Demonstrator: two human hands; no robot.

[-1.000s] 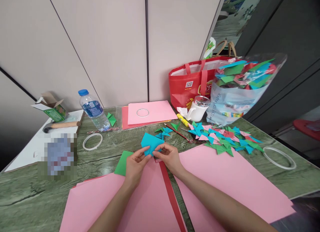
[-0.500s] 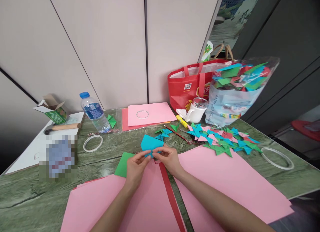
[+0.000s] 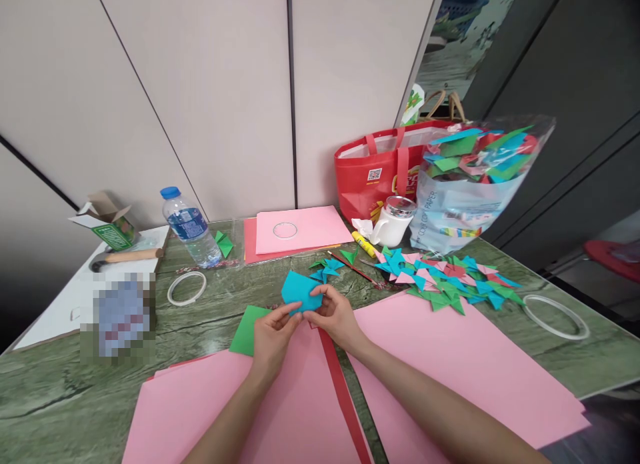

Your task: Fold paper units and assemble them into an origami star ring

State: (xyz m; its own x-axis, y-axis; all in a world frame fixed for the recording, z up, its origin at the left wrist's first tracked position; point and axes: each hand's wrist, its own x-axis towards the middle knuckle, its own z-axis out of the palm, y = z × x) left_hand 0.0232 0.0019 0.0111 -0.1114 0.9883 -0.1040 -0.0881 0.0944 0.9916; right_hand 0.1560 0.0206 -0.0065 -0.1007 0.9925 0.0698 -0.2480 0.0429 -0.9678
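A partly folded blue sheet of paper [image 3: 301, 291] is held above the front of the table, between both hands. My left hand [image 3: 274, 334] pinches its lower left edge between thumb and fingers. On the other side my right hand [image 3: 336, 316] has its index finger on the paper's right part and the thumb near the lower edge. A green paper piece [image 3: 246, 332] lies just left of my left hand. Under my forearms are a stack of pink paper [image 3: 200, 404] on the left and another pink stack [image 3: 450, 364] on the right.
Folded paper pieces [image 3: 445, 281] are heaped at the right, beside a white ring [image 3: 556, 316]. Behind them stand a white mug [image 3: 393, 224], a red bag [image 3: 357, 184] and a plastic bag [image 3: 460, 204] of folded paper. A water bottle [image 3: 193, 234] and another ring [image 3: 187, 289] are at the left.
My right index finger has lifted away from the lower edge and moved up onto the paper's right part, opening a gap from the thumb. My left hand keeps its pinch.
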